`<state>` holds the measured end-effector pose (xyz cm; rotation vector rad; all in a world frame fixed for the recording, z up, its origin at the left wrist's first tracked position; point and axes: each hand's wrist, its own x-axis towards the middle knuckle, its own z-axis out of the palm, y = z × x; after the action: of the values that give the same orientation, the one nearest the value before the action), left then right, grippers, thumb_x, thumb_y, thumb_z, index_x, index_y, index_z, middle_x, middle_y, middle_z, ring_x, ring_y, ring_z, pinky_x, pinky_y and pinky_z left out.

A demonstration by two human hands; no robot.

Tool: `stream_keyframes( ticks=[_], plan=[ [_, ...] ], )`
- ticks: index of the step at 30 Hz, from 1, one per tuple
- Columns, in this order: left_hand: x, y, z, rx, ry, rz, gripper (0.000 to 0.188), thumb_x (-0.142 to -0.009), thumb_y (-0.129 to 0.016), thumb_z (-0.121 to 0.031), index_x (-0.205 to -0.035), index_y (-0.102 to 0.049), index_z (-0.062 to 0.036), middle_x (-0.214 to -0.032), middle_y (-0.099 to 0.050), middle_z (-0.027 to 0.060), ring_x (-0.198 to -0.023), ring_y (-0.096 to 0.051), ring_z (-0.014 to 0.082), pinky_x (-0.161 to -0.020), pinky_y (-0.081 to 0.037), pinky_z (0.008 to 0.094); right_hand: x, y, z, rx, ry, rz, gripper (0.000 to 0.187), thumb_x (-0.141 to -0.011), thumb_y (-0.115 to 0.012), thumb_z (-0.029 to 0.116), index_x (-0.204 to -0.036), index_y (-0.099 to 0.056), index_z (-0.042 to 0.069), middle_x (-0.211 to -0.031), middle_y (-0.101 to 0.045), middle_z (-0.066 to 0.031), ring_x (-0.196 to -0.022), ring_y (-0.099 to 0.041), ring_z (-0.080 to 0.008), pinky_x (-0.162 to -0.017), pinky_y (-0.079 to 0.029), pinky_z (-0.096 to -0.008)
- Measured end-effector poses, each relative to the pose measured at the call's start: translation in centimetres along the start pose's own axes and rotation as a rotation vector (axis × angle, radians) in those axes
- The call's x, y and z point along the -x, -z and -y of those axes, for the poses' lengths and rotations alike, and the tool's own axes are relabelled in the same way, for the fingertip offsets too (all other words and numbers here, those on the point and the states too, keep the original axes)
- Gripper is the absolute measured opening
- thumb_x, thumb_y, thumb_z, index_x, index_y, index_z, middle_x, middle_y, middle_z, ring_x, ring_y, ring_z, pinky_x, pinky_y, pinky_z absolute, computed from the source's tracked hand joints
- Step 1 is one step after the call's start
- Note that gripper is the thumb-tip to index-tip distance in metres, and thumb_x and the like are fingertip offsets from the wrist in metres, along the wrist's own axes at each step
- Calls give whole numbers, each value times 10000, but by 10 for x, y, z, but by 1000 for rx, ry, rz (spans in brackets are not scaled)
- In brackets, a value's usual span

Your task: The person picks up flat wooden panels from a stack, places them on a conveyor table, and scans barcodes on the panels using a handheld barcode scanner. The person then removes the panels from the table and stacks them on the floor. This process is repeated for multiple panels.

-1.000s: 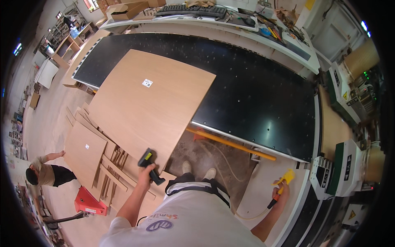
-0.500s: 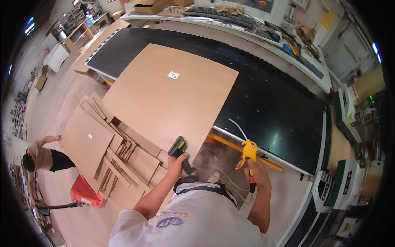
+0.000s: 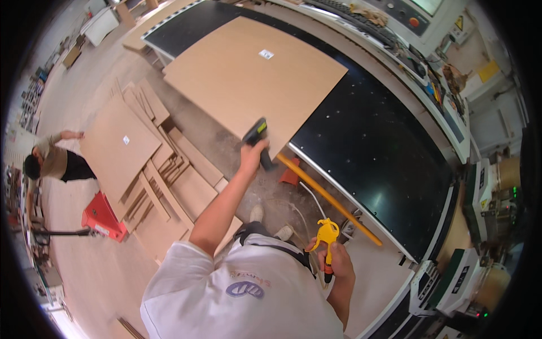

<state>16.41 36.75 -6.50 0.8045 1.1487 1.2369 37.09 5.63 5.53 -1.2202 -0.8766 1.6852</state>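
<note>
Left hand (image 3: 252, 153) is up at the near edge of the big wooden panel (image 3: 254, 73), fingers wrapped tight round the grip of a black handheld scanner (image 3: 257, 138) w/ a green stripe; the scanner's head sits right at the panel's near corner, over its edge. Right hand (image 3: 334, 263) is low, well back from the panel & close to the person's body, fingers clamped on the handle of a yellow air blow gun (image 3: 326, 237), nozzle end up, a pale hose (image 3: 310, 195) trailing off toward the floor below the panel.

The panel lies flat on the black machine table (image 3: 372, 147), covering its left part; a small white label (image 3: 266, 54) sits near the panel's far side. A yellow-orange rail (image 3: 327, 198) runs along the table edge just right of the panel's near corner. Left of the panel, down on the floor, a stack of cut boards (image 3: 147, 164). Further left of that stack, a red pallet jack (image 3: 101, 217), and a second person (image 3: 53, 161) bending, one arm out. Beyond the panel's far-right side, a control console (image 3: 418, 22).
</note>
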Motion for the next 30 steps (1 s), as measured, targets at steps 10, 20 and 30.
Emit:
stream_keyframes(
  ticks=[10,20,30],
  plan=[
    [-35,-1,-38,-142,123,175,314,-764,-710,-362,-756,-645,-55,-589,-547,1,-423,-488,90,-347,-304,243,2,7,21,326,-407,304,374,-1013,-353,249,-1096,-603,-16,-784,-631,-31,-474,-436,-41,-501,-398,-192],
    [-60,14,1,-108,-123,144,303,-750,-722,-319,-815,-663,-29,-697,-600,20,-533,-538,115,-467,-429,271,-7,10,12,123,-98,13,564,-1022,-287,416,-1251,-509,-50,-1002,-649,-120,-446,-453,-72,-465,-390,-198],
    [-62,10,-15,-198,81,134,260,-789,-721,-282,-871,-638,-50,-700,-545,6,-563,-523,110,-481,-430,264,27,36,-83,-333,15,-1146,606,-976,-298,621,-959,-539,65,-821,-552,-39,-401,-463,-102,-364,-349,-233]
  ],
)
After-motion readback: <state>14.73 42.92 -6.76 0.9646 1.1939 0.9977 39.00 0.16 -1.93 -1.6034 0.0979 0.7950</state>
